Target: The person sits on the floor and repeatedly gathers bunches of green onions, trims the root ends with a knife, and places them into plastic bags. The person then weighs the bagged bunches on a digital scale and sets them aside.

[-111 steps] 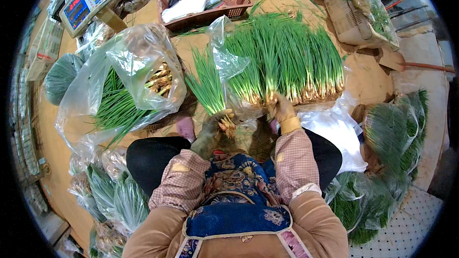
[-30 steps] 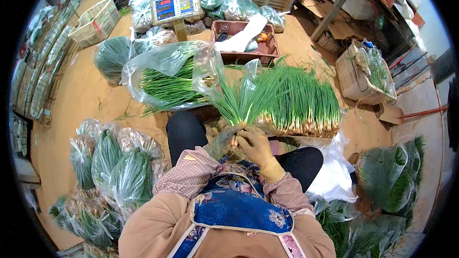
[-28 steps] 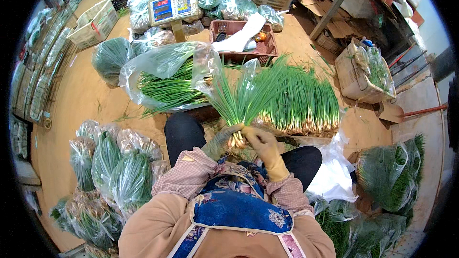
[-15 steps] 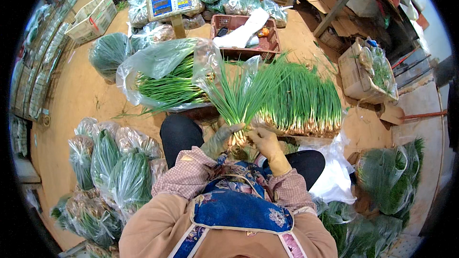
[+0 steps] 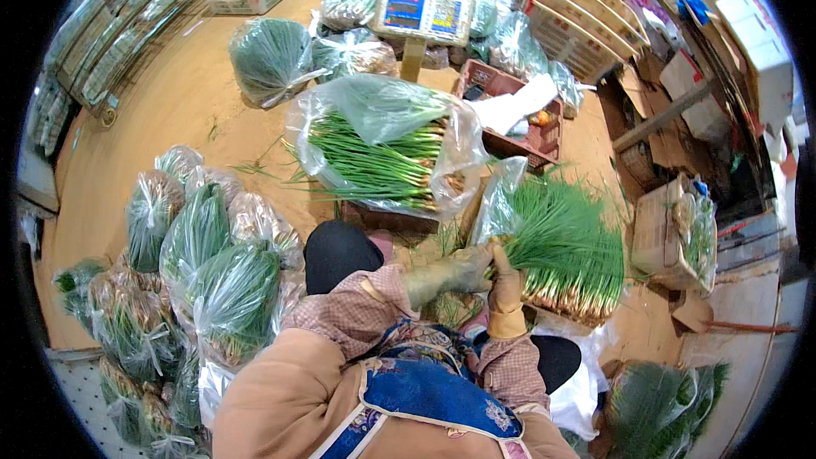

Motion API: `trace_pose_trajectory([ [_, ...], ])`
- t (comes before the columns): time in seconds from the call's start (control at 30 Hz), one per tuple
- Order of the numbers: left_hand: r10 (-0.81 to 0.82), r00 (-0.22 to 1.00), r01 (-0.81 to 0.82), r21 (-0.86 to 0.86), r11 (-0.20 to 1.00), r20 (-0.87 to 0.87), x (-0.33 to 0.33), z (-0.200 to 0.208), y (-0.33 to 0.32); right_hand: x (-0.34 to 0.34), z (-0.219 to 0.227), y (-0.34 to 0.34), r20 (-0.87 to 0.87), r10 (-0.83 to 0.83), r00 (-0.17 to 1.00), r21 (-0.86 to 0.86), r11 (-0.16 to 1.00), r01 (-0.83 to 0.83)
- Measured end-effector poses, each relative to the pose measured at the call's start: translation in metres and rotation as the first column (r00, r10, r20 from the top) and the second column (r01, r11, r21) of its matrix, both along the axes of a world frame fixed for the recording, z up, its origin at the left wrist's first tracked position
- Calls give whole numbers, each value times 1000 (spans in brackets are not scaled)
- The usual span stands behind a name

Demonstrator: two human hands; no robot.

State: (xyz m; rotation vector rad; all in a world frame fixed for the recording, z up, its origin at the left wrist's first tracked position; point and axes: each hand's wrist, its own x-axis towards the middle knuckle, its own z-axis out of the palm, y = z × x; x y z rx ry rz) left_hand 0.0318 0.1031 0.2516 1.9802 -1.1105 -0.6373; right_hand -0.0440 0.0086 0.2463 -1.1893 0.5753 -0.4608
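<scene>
My gloved left hand (image 5: 461, 272) and gloved right hand (image 5: 507, 289) meet in front of my knees, both closed around the lower end of a bunch of scallions (image 5: 534, 245). Its green leaves fan out to the right; the root end is mostly hidden by my fingers. Just beyond and to the right stands a dense row of scallions (image 5: 586, 285), pale bulbs facing me, with leaves overlapping those of the bunch. Ahead and to the left, an open clear plastic bag (image 5: 463, 166) lies with many scallions (image 5: 374, 161) inside.
A digital scale (image 5: 423, 13) stands behind the open bag, beside a brown crate (image 5: 544, 140). Filled bags (image 5: 229, 289) crowd my left side, and more scallions (image 5: 659, 408) lie at right. A pale basket (image 5: 659, 234) and a shovel (image 5: 695, 313) are farther right.
My view has swung left, so the surroundings sit farther right. The bunch, upright before with its bulbs showing, now leans right, its root end covered by my hands.
</scene>
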Motion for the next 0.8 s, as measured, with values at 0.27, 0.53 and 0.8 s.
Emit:
trace_pose_trajectory([
  [0.27, 550, 634, -766, -339, 547, -544, 178, -38, 136, 113, 98, 60, 99, 516, 851, 50, 851, -523],
  [0.53, 901, 357, -728, -531, 433, 245, 243, -29, 177, 251, -6, 47, -653, 226, 723, -757, -184, -627],
  [0.8, 915, 391, -767, -515, 383, 98, 234, 31, 192, 261, -50, 26, -779, 109, 617, -623, -242, -744],
])
